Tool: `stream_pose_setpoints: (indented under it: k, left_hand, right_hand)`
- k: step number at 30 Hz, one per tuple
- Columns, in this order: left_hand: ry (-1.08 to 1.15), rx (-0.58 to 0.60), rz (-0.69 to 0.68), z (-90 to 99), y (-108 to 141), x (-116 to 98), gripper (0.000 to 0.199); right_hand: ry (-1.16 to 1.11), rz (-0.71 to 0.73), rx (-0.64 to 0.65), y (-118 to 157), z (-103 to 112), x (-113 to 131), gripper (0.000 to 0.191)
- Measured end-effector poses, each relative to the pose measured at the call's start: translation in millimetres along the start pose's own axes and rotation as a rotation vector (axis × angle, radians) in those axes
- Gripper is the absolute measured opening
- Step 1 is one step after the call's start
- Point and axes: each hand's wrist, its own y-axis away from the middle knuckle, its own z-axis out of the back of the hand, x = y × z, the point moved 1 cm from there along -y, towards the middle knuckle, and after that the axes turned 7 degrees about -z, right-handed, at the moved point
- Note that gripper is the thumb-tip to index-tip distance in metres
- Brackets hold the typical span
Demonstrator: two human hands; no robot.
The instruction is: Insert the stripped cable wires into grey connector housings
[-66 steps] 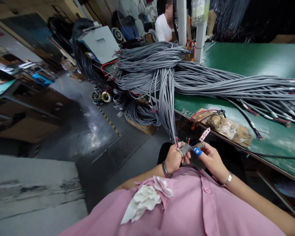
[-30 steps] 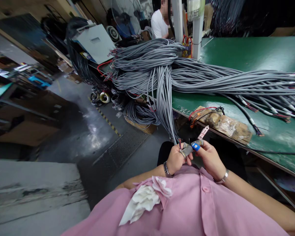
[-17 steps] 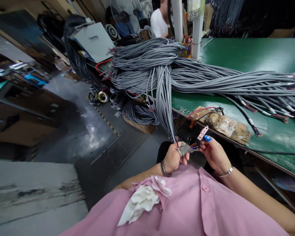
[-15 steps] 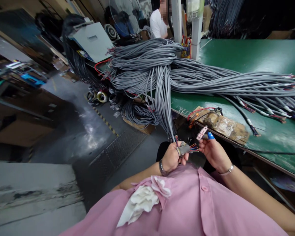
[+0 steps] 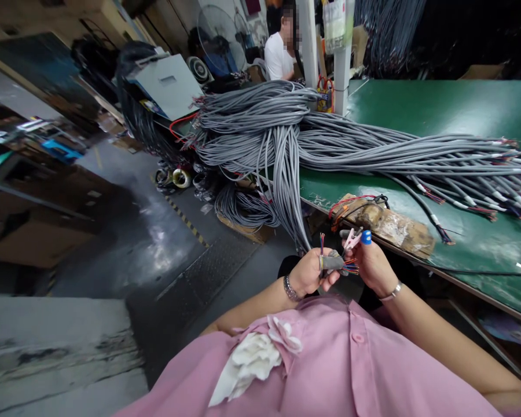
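Note:
My left hand (image 5: 307, 274) is closed around the end of a grey cable, its grey-covered thumb pressed near the fanned-out coloured wires (image 5: 351, 266). Another tuft of coloured wire ends (image 5: 322, 242) sticks up beside that thumb. My right hand (image 5: 374, 267), with a blue cover (image 5: 366, 237) on a fingertip, pinches a small pink clip (image 5: 352, 239) just above the wires. Its fingers are close to the wire ends; whether they touch is unclear. Grey cables (image 5: 289, 174) hang from the bench down to my left hand.
More grey cables (image 5: 386, 145) lie across the green bench (image 5: 438, 107). A worn wooden block (image 5: 395, 229) with red and black leads sits at the bench edge. Coiled cables (image 5: 245, 205) rest low on the left. A person (image 5: 279, 55) in white sits behind, near a fan (image 5: 221, 37).
My right hand has moved left with the pink clip, closer to the wires in my left hand. The clip has turned. The left hand has shifted slightly right, and the view has tilted a little.

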Motion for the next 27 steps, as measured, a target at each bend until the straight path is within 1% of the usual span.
stream_pose_setpoints:
  k: [1, 3, 6, 8, 10, 13, 16, 19, 21, 23, 24, 25, 27]
  left_hand:
    - [0.000, -0.002, 0.005, 0.0, -0.9, 0.8, 0.035]
    - [0.004, -0.006, 0.011, -0.1, -2.8, 2.4, 0.034]
    - [0.007, -0.004, 0.005, -0.4, -5.9, 5.0, 0.030]
    - [0.000, -0.002, 0.002, 0.0, -7.6, 6.7, 0.028]
    - [-0.001, -0.004, 0.002, 0.8, -8.2, 7.9, 0.027]
    - [-0.004, -0.020, 0.001, 1.5, -5.4, 8.5, 0.028]
    - [-0.040, -0.039, 0.004, 0.1, 2.2, 9.3, 0.031]
    - [-0.052, -0.073, -0.032, -3.7, 11.2, 10.7, 0.032]
    - [-0.034, -0.109, -0.069, -6.9, 15.3, 11.2, 0.033]
    - [-0.017, -0.145, -0.110, -9.9, 16.8, 10.7, 0.032]
    - [-0.012, -0.158, -0.130, -11.1, 16.6, 10.2, 0.031]
    - [-0.009, -0.167, -0.148, -12.1, 15.9, 9.6, 0.030]
    - [-0.009, -0.176, -0.175, -13.5, 13.5, 8.5, 0.028]
  right_hand:
    - [-0.059, -0.047, 0.031, -0.8, -1.8, 0.3, 0.053]
    - [-0.144, -0.095, 0.038, -2.3, -4.4, 1.6, 0.053]
    - [-0.177, -0.055, -0.012, -4.4, -5.5, 2.7, 0.053]
    - [-0.195, -0.040, -0.006, -5.0, -5.3, 2.1, 0.052]
    - [-0.227, -0.062, 0.034, -4.4, -5.0, 1.4, 0.054]
    - [-0.300, -0.152, 0.107, -1.7, -4.0, 1.8, 0.056]
    - [-0.382, -0.235, 0.181, 1.2, -1.4, 3.8, 0.056]
    - [-0.423, -0.265, 0.246, 2.8, 1.4, 5.1, 0.052]
    - [-0.413, -0.251, 0.238, 3.5, 2.3, 5.0, 0.041]
    - [-0.374, -0.195, 0.196, 4.4, 1.8, 4.8, 0.027]
    - [-0.350, -0.162, 0.178, 5.0, 1.0, 4.9, 0.024]
    - [-0.329, -0.135, 0.166, 5.6, -0.1, 5.2, 0.023]
    - [-0.310, -0.106, 0.157, 6.3, -2.6, 6.0, 0.028]
